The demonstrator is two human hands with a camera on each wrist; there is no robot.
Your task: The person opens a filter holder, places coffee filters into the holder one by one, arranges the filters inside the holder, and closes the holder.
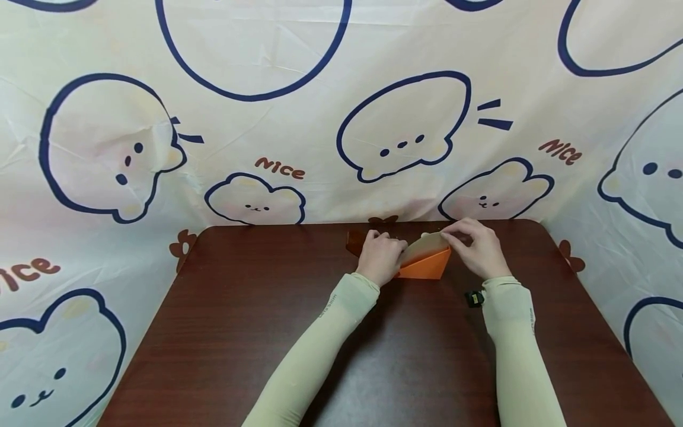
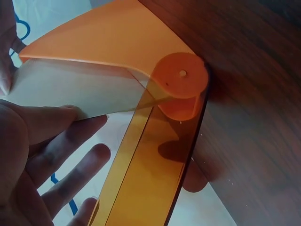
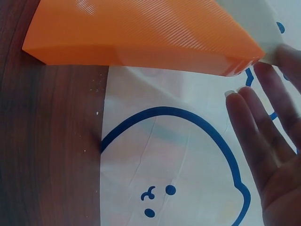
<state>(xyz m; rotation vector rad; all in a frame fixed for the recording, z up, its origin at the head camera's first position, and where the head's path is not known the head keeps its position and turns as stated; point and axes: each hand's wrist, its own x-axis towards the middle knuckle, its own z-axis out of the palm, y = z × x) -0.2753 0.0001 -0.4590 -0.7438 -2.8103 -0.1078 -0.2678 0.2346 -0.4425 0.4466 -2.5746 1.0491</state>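
Observation:
An orange box (image 1: 427,265) stands near the table's back edge, its hinged see-through amber lid (image 2: 150,174) swung open to the left. Out of the box's top rises a thin pale beige sheet (image 1: 425,245) with a curved upper edge; its lower part is hidden inside. My left hand (image 1: 380,258) pinches the sheet at the lid end, thumb on the near face, the other fingers behind it. At the opposite end my right hand (image 1: 477,248) pinches the sheet's corner (image 3: 270,35) between thumb and forefinger, the remaining fingers extended below.
The dark brown wooden table (image 1: 240,332) ends at a pale cloth (image 1: 315,130) printed with cartoon animals, hanging behind and at both sides. A small black device (image 1: 474,299) is at my right wrist. Small pale specks lie near the table's back edge.

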